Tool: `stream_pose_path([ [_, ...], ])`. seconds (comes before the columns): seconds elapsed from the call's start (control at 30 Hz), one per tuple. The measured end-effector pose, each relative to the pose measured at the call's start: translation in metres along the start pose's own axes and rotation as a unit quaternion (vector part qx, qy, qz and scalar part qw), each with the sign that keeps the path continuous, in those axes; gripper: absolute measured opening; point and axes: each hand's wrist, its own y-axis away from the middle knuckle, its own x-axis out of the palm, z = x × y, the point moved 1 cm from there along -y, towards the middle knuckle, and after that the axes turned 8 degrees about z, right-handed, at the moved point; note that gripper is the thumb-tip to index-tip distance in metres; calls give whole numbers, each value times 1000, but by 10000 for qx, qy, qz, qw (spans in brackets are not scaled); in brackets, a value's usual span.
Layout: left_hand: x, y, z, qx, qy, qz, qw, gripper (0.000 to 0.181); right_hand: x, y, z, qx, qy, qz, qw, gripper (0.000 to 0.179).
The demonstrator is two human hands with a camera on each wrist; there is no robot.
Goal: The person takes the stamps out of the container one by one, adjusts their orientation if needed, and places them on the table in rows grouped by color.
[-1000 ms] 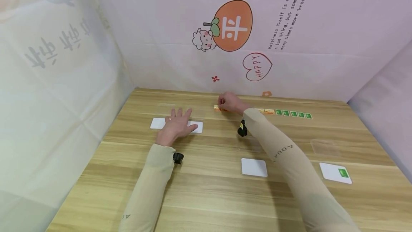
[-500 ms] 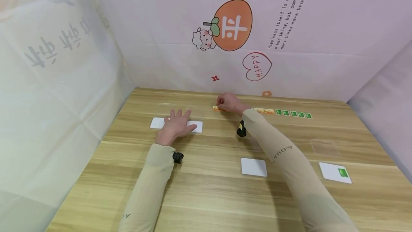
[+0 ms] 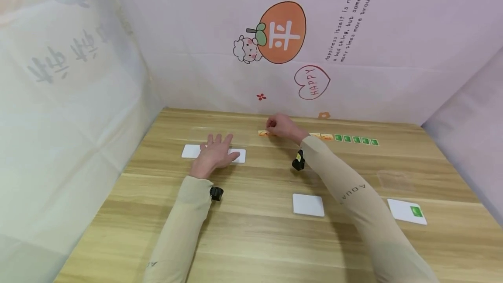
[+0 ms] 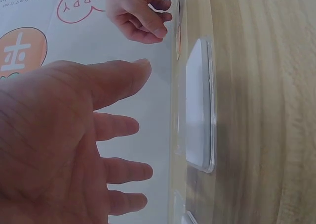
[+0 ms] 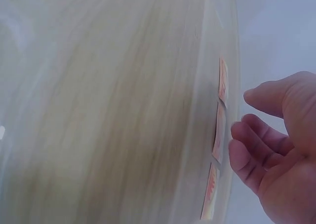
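My left hand [image 3: 214, 154], fingers spread, is over a pair of white cards [image 3: 238, 155]. In the left wrist view its straight fingers are apart from a white card [image 4: 195, 110] with a clear plastic edge. At the back of the table, my right hand [image 3: 284, 126] is just above a row of small orange picture cards [image 3: 262, 133], hiding part of it. The right wrist view has its fingers [image 5: 239, 155] loosely bent, thumb apart, holding nothing. Several orange cards [image 5: 217, 135] lie end to end beside them.
Several small green cards [image 3: 356, 139] continue the row rightward. Nearer me lie a white card [image 3: 308, 205] and another white card [image 3: 397, 208] bearing a green picture [image 3: 416, 211]. A clear plastic piece [image 3: 394, 180] lies on the right. A printed cloth [image 3: 220, 77] hangs behind.
The right hand has shifted slightly right from the leftmost orange card, of which more shows. The left hand has stayed in place. The head view has shifted a little.
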Motion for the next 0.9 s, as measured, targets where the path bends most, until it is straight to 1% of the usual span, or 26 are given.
stream_pose_path([
  [0.1,0,0,-2,32,-62,-7,10000,73,-2,7,-1,-5,-12,-87,10000,13],
  [0.27,1,-2,-10,141,-117,-43,9998,72,-6,15,-5,89,-92,-189,9997,17],
  [0.53,1,-6,-24,175,-101,-298,9994,70,-10,30,-2,-87,-122,-241,9996,20],
  [0.7,3,-8,-35,280,-133,-392,9988,69,-14,42,-1,-196,-61,-323,9993,19],
  [0.9,6,-10,-52,390,-43,-338,9987,69,-21,58,-3,-292,-14,-372,9989,21],
])
